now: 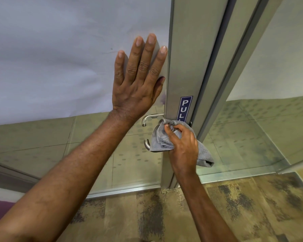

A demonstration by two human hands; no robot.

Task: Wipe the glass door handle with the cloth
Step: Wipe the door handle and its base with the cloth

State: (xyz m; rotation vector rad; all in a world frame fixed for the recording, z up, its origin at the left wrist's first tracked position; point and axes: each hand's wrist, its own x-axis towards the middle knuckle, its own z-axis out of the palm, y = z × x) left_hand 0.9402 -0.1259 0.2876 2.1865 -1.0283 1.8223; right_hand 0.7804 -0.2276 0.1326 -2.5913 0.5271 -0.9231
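Two hands are up at the glass door: my left hand (138,81) lies flat and spread open on the frosted glass panel (59,49), fingertips beside the metal door frame (187,67). Just below it I see the lever door handle (151,117) sticking out leftward from the frame, under a blue PULL sticker (184,107). My right hand (182,147) is closed around a bunched grey cloth (160,138), pressed against the frame at the handle's base, one loose end hanging to the right.
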